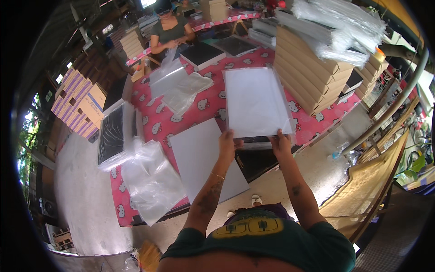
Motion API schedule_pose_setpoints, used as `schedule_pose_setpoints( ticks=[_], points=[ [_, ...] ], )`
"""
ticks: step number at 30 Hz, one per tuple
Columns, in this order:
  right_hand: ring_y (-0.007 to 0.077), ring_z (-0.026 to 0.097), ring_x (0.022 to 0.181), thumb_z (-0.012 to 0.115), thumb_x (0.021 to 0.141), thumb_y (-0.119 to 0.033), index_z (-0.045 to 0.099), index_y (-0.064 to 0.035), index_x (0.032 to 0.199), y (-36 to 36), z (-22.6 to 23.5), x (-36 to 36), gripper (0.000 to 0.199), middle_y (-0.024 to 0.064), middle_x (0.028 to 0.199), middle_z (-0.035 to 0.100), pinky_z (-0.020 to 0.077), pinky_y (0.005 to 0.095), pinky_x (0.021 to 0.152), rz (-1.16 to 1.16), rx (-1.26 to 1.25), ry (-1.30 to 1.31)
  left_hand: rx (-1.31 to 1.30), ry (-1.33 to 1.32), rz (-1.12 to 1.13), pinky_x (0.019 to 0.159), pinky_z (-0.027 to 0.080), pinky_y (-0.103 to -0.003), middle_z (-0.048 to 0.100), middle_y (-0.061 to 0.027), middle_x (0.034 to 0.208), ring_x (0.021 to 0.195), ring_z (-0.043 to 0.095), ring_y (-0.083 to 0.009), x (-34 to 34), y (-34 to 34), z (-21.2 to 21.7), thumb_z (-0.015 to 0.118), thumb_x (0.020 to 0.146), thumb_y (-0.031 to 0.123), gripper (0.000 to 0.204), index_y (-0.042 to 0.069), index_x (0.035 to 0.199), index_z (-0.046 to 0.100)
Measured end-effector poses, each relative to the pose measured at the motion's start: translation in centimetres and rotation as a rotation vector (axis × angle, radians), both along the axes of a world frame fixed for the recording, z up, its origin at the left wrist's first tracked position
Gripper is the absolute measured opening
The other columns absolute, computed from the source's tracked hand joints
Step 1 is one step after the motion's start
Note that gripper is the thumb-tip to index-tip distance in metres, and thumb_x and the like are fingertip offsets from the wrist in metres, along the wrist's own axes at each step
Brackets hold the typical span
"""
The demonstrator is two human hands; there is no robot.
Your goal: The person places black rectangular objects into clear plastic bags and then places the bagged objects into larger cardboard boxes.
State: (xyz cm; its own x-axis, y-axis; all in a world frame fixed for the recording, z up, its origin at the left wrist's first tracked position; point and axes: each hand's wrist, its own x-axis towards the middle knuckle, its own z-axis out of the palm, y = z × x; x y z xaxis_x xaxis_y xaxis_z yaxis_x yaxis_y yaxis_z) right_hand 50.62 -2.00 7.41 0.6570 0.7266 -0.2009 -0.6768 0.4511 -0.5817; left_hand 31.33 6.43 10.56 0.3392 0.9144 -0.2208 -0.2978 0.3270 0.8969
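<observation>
A white rectangular sheet in a clear plastic sleeve point(257, 99) lies in front of me on the table, its sleeve reaching past the sheet's edges. At its near left corner my left hand point(229, 144) grips the edge, thumb on top. My right hand point(281, 143) closes on the near right corner in the same way. Below the near edge, between my hands, a dark strip shows. Closer to me lies a black panel point(256, 165), partly covered. Left of it rests a bare white sheet point(199, 152), partly behind my left forearm. Loose clear plastic sleeves point(152, 181) are heaped further left.
The table has a pink patterned cover point(156, 124). Tall folded brown cartons point(303, 68) stand at right, topped with plastic-wrapped bundles point(335, 27). Plastic-covered black panels point(112, 133) line the left edge. Across the table a person point(170, 31) handles clear plastic near a black-topped box point(202, 55).
</observation>
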Motion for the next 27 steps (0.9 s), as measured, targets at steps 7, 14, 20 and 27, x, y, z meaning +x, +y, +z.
schedule_pose_setpoints(
  ticks=[7, 14, 20, 27],
  points=[
    [0.0282, 0.063, 0.084, 0.074, 0.079, -0.027, 0.045, -0.0048, 0.121, -4.0, -1.2, 4.8, 0.056, 0.0123, 0.107, 0.057, 0.0520, 0.0389, 0.071, 0.196, -0.673, -1.060, -0.020, 0.256, 0.061, 0.053, 0.056, -0.029, 0.057, -0.0079, 0.078, 0.061, 0.063, -0.0191, -0.3, 2.9, -5.0, 0.049, 0.095, 0.014, 0.015, -0.001, 0.095, 0.053],
    [0.0353, 0.055, 0.095, 0.080, 0.066, -0.021, 0.054, -0.0092, 0.114, -6.3, -2.3, 6.1, 0.056, 0.0171, 0.104, 0.058, 0.0443, 0.0427, 0.083, -0.028, -0.618, -1.582, 0.677, 1.009, 0.102, 0.070, 0.053, -0.039, 0.058, -0.0225, 0.101, 0.082, 0.063, -0.0329, 0.6, 1.4, -4.2, 0.059, 0.088, 0.014, 0.036, -0.003, 0.119, 0.054],
    [0.0338, 0.054, 0.098, 0.078, 0.068, -0.019, 0.057, -0.0105, 0.111, -6.7, -5.2, 7.1, 0.049, 0.0129, 0.105, 0.058, 0.0434, 0.0435, 0.084, -0.155, -0.776, -1.703, 0.860, 1.160, -0.076, 0.084, 0.049, -0.047, 0.050, -0.0288, 0.116, 0.100, 0.057, -0.0434, 2.4, 0.8, -5.3, 0.059, 0.086, 0.013, 0.038, -0.004, 0.118, 0.050],
    [0.0279, 0.055, 0.103, 0.073, 0.071, -0.019, 0.066, -0.0144, 0.096, -3.6, -3.0, 4.5, 0.027, 0.0043, 0.105, 0.060, 0.0433, 0.0446, 0.086, 0.010, -0.570, -1.996, 0.848, 1.158, -0.025, 0.080, 0.051, -0.047, 0.051, -0.0255, 0.111, 0.091, 0.059, -0.0427, 1.6, -0.4, -4.4, 0.053, 0.085, 0.006, 0.019, -0.005, 0.100, 0.053]
  ],
)
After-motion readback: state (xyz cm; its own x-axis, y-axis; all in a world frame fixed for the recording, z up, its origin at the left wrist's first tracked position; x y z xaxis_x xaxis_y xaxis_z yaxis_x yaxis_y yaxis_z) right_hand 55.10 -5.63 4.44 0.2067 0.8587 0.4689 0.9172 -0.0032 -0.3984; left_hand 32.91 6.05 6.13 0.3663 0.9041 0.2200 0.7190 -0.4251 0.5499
